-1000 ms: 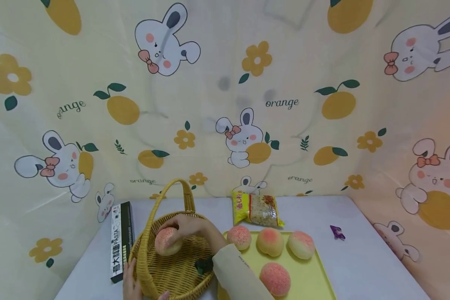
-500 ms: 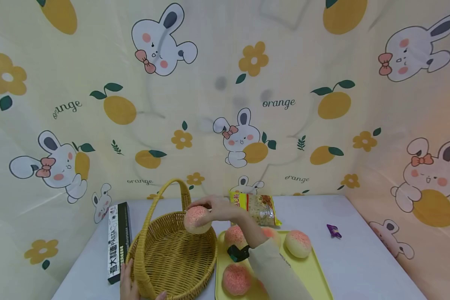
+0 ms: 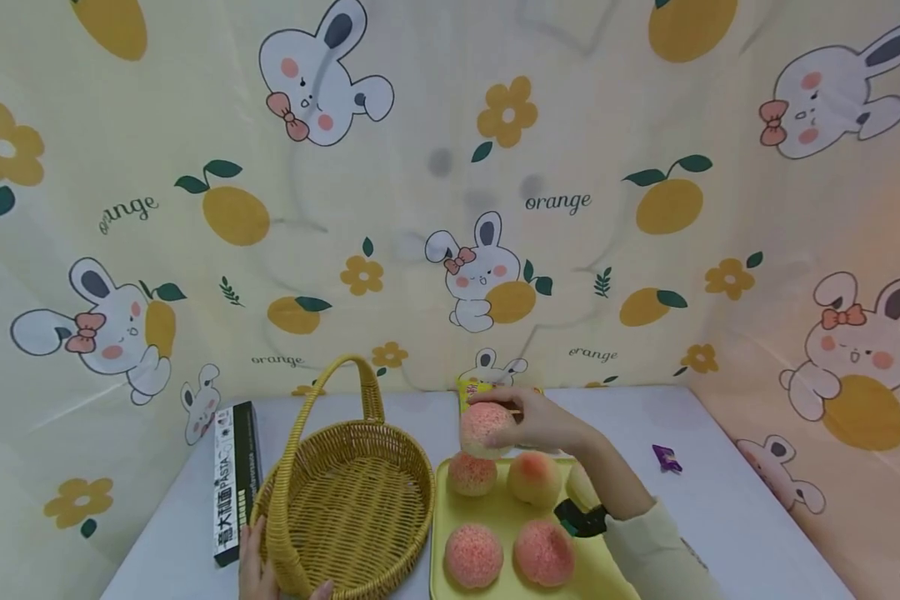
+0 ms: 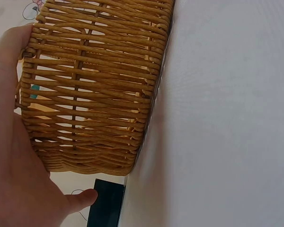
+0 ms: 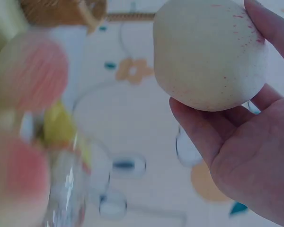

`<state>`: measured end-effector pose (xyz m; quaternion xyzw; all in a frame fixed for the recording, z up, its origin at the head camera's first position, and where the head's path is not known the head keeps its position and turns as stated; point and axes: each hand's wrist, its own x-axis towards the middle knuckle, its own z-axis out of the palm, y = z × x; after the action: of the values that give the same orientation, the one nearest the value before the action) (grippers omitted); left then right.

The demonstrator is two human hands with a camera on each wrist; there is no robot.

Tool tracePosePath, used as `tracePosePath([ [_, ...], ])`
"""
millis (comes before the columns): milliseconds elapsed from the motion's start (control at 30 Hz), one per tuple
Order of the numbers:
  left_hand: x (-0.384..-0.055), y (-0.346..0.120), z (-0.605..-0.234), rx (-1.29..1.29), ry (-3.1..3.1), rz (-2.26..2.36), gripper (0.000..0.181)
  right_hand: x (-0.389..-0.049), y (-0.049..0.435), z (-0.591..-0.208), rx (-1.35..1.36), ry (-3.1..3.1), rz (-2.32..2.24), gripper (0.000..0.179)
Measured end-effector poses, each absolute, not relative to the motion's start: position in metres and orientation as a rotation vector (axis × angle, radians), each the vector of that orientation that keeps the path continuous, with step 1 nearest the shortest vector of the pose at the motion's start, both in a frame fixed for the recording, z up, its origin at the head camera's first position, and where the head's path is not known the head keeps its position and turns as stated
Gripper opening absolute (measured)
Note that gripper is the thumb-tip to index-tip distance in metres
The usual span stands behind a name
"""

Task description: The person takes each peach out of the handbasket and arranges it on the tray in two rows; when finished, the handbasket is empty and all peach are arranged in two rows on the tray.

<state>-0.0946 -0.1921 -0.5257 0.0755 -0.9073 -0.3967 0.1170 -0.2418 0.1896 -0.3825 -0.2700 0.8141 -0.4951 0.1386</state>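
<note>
A pink-speckled, cream peach (image 3: 486,427) is gripped by my right hand (image 3: 547,421) above the far-left part of the yellow tray (image 3: 438,542). In the right wrist view, the thumb and fingers hold this peach (image 5: 210,56) by its sides, its pale underside showing. Several other peaches, among them a blush-topped peach (image 3: 534,479) and a redder peach (image 3: 543,552), sit on the tray. My left hand (image 3: 258,567) holds the near-left side of a wicker basket (image 3: 352,500). Seen from the left wrist, that hand (image 4: 23,156) lies against the woven wall, with some fingers hidden.
A black-and-white pasta box (image 3: 236,483) lies left of the basket. Behind the tray is a yellow food bag (image 3: 474,388), mostly covered by the right hand. A small purple wrapped item (image 3: 667,458) lies on the table at right. The basket's tall handle (image 3: 307,417) arches up.
My right hand has lifted the peach out of the basket and carried it rightward over the tray. The basket now shows a bare woven bottom. The left hand has stayed at the basket.
</note>
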Motion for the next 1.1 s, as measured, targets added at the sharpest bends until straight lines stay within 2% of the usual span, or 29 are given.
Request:
tracePosePath([
  [233,-0.095,-0.191,-0.529,0.16,-2.578,-1.091,0.104,-0.21,0.261,-0.4,-0.772,2.456,-1.428,0.055],
  [467,-0.094,-0.188,-0.533,0.127,-2.475,-1.029,0.103,-0.165,0.304,-0.43,-0.815,2.489,-1.439,0.05],
  [667,-0.096,-0.189,-0.535,0.112,-2.439,-1.024,0.101,-0.142,0.316,-0.458,-0.763,2.436,-1.438,0.052],
  [867,-0.099,-0.189,-0.537,0.105,-2.47,-1.014,0.104,-0.136,0.317,-0.477,-0.575,2.297,-1.453,0.054],
  [1100,-0.1,-0.19,-0.537,0.144,-2.51,-0.993,0.107,-0.133,0.316,-0.487,-0.579,2.292,-1.436,0.052],
])
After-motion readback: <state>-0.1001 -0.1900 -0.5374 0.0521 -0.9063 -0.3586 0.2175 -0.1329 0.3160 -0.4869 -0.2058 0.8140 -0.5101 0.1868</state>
